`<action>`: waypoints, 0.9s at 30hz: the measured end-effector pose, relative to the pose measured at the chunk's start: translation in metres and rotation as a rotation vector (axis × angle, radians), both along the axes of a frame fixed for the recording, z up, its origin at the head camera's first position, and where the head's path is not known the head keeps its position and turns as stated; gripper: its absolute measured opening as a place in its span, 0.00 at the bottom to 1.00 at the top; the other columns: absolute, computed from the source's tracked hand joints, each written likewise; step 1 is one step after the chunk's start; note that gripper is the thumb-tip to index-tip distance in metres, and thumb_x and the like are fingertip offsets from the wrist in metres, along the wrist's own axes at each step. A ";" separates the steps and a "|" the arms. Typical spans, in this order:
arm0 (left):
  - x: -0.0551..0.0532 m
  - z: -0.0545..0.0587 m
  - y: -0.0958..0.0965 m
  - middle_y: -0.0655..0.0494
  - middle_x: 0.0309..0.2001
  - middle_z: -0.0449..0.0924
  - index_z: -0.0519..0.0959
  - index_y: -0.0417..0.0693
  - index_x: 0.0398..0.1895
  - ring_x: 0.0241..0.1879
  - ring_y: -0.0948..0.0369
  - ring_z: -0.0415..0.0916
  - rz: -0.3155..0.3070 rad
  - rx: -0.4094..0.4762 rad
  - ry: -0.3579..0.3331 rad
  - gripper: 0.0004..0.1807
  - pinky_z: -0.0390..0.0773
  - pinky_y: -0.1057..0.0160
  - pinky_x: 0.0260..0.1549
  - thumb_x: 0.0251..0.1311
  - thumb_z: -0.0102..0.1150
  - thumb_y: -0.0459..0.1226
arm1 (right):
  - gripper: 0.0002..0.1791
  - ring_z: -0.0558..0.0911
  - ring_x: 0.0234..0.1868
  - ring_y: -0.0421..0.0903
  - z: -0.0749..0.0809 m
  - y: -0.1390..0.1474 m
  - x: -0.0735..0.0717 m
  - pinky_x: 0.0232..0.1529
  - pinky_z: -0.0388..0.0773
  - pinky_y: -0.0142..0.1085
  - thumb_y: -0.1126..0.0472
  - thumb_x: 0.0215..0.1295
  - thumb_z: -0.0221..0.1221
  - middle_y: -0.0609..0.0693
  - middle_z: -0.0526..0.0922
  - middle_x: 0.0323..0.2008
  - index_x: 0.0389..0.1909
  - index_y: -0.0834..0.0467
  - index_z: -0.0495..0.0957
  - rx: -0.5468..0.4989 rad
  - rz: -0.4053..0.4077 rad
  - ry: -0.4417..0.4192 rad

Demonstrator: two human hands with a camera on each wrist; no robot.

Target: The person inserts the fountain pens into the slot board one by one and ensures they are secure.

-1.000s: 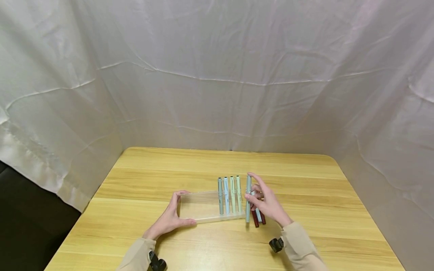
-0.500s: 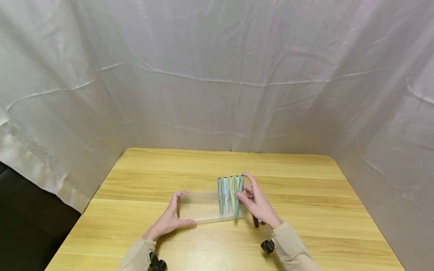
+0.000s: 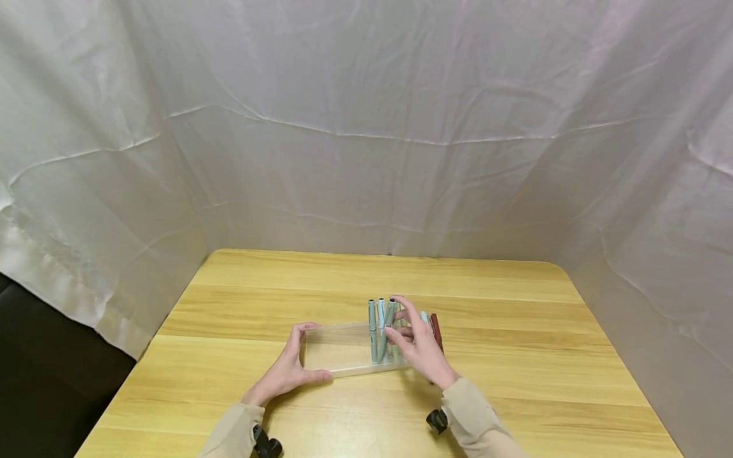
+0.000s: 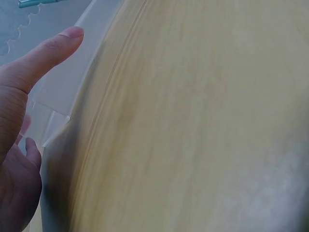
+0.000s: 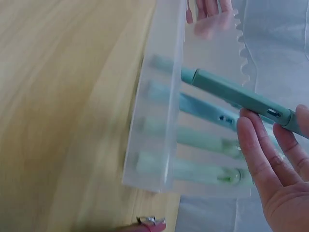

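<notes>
Left hand point(image 3: 289, 366), head view: thumb and fingers set widely apart, gripping the left end of one clear tray point(image 3: 338, 348), thumb along the near edge, fingertips at the far edge. Right hand point(image 3: 422, 343): thumb and fingers drawn close together, pinching one grey-green pen point(image 3: 390, 313), tilted, above the right part of the tray. Further pens, ranged side by side in the tray: one upright-looking green-grey pen point(image 3: 373, 331) and, beside it, one light blue pen point(image 3: 381, 307), partly covered by the pinched pen. On the table point(image 3: 515, 331), right of the tray, partly hidden by the right hand: one dark red pen point(image 3: 437, 331) and one blue pen cap point(image 3: 424, 315). Also: two beige sleeves point(image 3: 476, 416); black wrist cameras point(image 3: 266, 443); pale curtain point(image 3: 366, 140) behind.

Left wrist view: left thumb lying nearly straight against the tray's outer wall; other fingers beyond the tray corner, partly out of frame. Scalloped inner edge at upper left.

Right wrist view: pinched pen held aslant over the row, fingertips beneath it. Lower in the row, two pale green pens point(image 5: 200, 138), blurred through the frosted wall. Bottom edge: red pen with silver clip, cropped.
</notes>
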State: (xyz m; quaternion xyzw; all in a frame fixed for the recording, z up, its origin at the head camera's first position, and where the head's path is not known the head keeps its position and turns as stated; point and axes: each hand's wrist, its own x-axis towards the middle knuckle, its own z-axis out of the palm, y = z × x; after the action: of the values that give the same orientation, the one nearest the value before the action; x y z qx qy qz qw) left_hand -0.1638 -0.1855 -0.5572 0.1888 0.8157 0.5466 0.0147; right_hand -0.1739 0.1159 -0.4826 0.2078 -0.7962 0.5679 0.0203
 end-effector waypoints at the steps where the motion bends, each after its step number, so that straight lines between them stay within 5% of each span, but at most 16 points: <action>1: 0.000 0.000 0.000 0.45 0.71 0.57 0.56 0.47 0.69 0.77 0.42 0.48 0.000 0.001 0.001 0.54 0.40 0.36 0.78 0.42 0.83 0.42 | 0.34 0.89 0.37 0.58 0.000 -0.002 0.000 0.41 0.90 0.46 0.67 0.70 0.59 0.64 0.78 0.49 0.74 0.49 0.58 -0.004 -0.004 0.012; 10: -0.001 -0.001 0.001 0.47 0.71 0.58 0.56 0.48 0.69 0.76 0.44 0.52 0.008 0.007 -0.002 0.55 0.41 0.37 0.78 0.40 0.83 0.43 | 0.35 0.88 0.32 0.60 -0.008 -0.015 -0.002 0.37 0.90 0.42 0.69 0.68 0.61 0.63 0.82 0.45 0.73 0.55 0.60 -0.013 -0.022 0.127; 16: -0.001 -0.001 0.001 0.46 0.71 0.58 0.56 0.48 0.69 0.76 0.42 0.52 0.008 0.013 -0.011 0.55 0.41 0.33 0.77 0.40 0.83 0.43 | 0.35 0.89 0.35 0.52 -0.010 -0.022 0.000 0.39 0.87 0.30 0.66 0.69 0.61 0.58 0.84 0.44 0.73 0.50 0.60 0.094 -0.030 0.162; 27: -0.001 -0.001 0.003 0.45 0.70 0.58 0.55 0.49 0.69 0.75 0.40 0.53 0.004 0.008 -0.008 0.55 0.46 0.28 0.75 0.41 0.83 0.42 | 0.34 0.86 0.35 0.44 -0.014 -0.027 0.000 0.37 0.86 0.29 0.65 0.68 0.62 0.54 0.85 0.41 0.72 0.54 0.62 0.227 0.008 0.280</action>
State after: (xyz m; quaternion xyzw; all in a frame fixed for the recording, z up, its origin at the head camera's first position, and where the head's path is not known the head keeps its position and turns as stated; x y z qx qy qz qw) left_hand -0.1652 -0.1825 -0.5581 0.1850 0.8138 0.5507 0.0160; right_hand -0.1743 0.0893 -0.4967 0.2891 -0.8436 0.4402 0.1051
